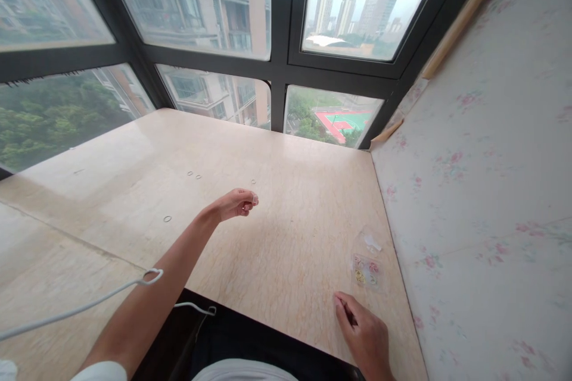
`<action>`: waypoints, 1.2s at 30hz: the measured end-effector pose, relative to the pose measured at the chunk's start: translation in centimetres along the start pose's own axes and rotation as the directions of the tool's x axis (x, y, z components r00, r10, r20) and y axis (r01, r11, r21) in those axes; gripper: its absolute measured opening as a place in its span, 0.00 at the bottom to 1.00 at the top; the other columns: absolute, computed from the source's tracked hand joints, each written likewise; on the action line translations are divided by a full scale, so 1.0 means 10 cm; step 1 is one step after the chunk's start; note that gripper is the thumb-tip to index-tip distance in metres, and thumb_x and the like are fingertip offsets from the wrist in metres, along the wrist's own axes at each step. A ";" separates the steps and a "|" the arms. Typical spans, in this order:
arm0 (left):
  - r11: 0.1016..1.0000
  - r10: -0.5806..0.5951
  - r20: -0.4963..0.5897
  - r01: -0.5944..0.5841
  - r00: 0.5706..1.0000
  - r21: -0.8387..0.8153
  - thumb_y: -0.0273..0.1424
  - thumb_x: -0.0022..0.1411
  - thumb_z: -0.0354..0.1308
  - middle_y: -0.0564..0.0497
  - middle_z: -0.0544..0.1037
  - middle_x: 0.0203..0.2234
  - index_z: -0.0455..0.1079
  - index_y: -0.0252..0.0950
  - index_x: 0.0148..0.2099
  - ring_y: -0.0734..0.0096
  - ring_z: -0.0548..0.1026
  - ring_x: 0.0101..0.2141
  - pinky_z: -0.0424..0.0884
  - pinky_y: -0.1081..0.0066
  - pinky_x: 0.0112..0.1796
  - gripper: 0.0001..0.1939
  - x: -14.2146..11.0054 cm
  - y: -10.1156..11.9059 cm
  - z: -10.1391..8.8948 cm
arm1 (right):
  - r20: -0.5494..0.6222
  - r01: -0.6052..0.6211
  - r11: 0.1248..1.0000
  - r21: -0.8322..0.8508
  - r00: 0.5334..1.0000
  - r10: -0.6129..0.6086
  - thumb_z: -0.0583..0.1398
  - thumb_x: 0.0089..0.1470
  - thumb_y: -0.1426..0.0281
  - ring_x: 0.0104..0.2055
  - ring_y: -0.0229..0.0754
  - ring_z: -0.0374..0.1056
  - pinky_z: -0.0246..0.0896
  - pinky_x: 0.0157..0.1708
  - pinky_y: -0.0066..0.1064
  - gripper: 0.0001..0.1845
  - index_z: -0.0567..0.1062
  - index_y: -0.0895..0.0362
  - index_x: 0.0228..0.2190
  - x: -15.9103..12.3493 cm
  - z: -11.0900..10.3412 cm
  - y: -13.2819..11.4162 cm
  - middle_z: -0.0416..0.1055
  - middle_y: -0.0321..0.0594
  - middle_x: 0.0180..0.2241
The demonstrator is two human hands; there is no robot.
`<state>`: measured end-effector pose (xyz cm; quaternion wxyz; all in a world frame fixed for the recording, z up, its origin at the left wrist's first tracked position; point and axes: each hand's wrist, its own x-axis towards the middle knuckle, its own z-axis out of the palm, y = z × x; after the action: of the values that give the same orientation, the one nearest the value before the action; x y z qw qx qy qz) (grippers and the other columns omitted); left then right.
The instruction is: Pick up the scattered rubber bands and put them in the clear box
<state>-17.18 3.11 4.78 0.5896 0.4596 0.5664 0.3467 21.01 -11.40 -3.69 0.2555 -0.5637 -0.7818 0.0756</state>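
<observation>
My left hand (236, 203) is stretched out over the middle of the tabletop, its fingertips pinched together. A small pale, see-through thing (255, 198) shows at those fingertips, too small to name. Just beyond them lies a thin ring (253, 181). Several such rings lie flat to the left, among them a larger one (167, 219). My right hand (364, 330) rests near the front right edge with fingers curled and closed; whatever they hold, if anything, is hidden. Beyond it stands an open clear plastic box (366, 284), its compartments holding small pink, yellow and pale rings.
The pale tabletop (277, 262) runs back to dark-framed windows (279, 71). A flowered wall (473, 208) bounds it on the right. At lower left, a white bent rod (80, 309) with a looped end crosses over my left forearm. A white scrap (372, 242) lies by the box.
</observation>
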 end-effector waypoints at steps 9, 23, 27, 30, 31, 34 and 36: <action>0.944 0.082 0.229 -0.002 0.970 -0.331 0.33 0.47 0.60 0.56 0.63 0.20 0.64 0.35 0.25 0.81 0.56 0.20 0.56 0.76 0.22 0.08 -0.04 0.07 0.89 | 0.004 -0.028 0.997 0.069 1.000 0.028 0.50 0.63 0.62 0.23 0.38 0.73 0.60 0.24 0.23 0.21 0.79 0.56 0.32 0.04 -0.05 -0.07 0.77 0.40 0.23; 0.808 0.429 0.208 -0.476 0.879 0.348 0.26 0.49 0.57 0.50 0.75 0.26 0.73 0.37 0.26 0.69 0.70 0.29 0.67 0.68 0.32 0.04 0.09 -0.18 2.70 | -0.004 -0.185 0.955 0.233 0.982 0.191 0.53 0.57 0.70 0.25 0.40 0.73 0.61 0.27 0.26 0.13 0.79 0.55 0.35 0.07 -0.08 -0.10 0.78 0.38 0.25; 0.697 0.532 0.226 -0.573 0.816 0.430 0.24 0.50 0.57 0.47 0.74 0.36 0.74 0.37 0.28 0.65 0.72 0.36 0.70 0.64 0.40 0.05 0.11 -0.24 2.93 | -0.037 -0.191 0.952 0.238 0.978 0.205 0.53 0.56 0.70 0.23 0.40 0.72 0.59 0.25 0.26 0.13 0.78 0.56 0.32 0.09 -0.08 -0.10 0.77 0.39 0.24; 0.661 0.542 0.234 -0.581 0.807 0.474 0.23 0.51 0.58 0.44 0.73 0.41 0.75 0.36 0.28 0.60 0.72 0.41 0.69 0.60 0.44 0.05 0.15 -0.30 2.99 | -0.036 -0.199 0.954 0.224 0.976 0.212 0.53 0.57 0.69 0.21 0.40 0.70 0.55 0.23 0.26 0.13 0.77 0.56 0.28 0.09 -0.07 -0.09 0.76 0.39 0.21; 0.656 0.538 0.239 -0.580 0.808 0.482 0.23 0.51 0.59 0.43 0.72 0.43 0.75 0.36 0.29 0.59 0.72 0.43 0.68 0.58 0.45 0.05 0.16 -0.32 2.99 | -0.032 -0.203 0.954 0.221 0.976 0.216 0.53 0.57 0.69 0.21 0.39 0.70 0.55 0.23 0.27 0.14 0.77 0.57 0.27 0.08 -0.07 -0.08 0.75 0.39 0.21; 0.665 0.548 0.244 -0.594 0.800 0.453 0.23 0.53 0.59 0.43 0.72 0.44 0.76 0.37 0.31 0.59 0.71 0.45 0.68 0.58 0.47 0.06 0.15 -0.34 2.96 | -0.021 -0.214 0.950 0.229 0.974 0.225 0.53 0.57 0.70 0.21 0.39 0.70 0.55 0.23 0.26 0.13 0.77 0.57 0.27 0.08 -0.06 -0.07 0.75 0.39 0.21; 0.685 0.574 0.219 -0.609 0.789 0.401 0.24 0.55 0.59 0.44 0.72 0.44 0.76 0.38 0.32 0.61 0.71 0.46 0.67 0.59 0.48 0.06 0.13 -0.34 2.91 | -0.017 -0.216 0.944 0.250 0.974 0.227 0.54 0.56 0.70 0.22 0.39 0.70 0.57 0.24 0.26 0.13 0.78 0.56 0.30 0.08 -0.06 -0.07 0.76 0.38 0.22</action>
<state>11.29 -1.14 -0.72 0.3438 0.7540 0.4293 0.3591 20.53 -11.04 -2.61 0.3310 -0.6134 -0.6921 0.1876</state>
